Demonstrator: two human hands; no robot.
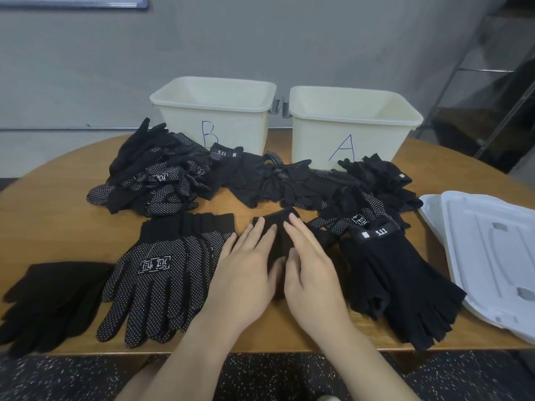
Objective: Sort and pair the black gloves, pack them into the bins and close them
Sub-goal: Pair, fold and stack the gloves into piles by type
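Observation:
A plain black glove point(280, 227) lies at the table's centre front. My left hand point(249, 273) and my right hand point(312, 264) press flat on it with straight fingers, covering most of it. A stacked pair of dotted gloves point(162, 270) lies to the left, and plain black gloves point(49, 299) rest at the far left. Fingerless "5.11" gloves point(396, 273) lie to the right. An unsorted heap of black gloves point(231, 175) stretches across the table's middle. Two cream bins stand open behind: bin B point(214, 111) and bin A point(353, 123).
Two white bin lids point(489, 256) lie stacked at the table's right edge. The round wooden table point(43, 212) ends near my body at the front. A grey wall is behind the bins, a metal rack at the far right.

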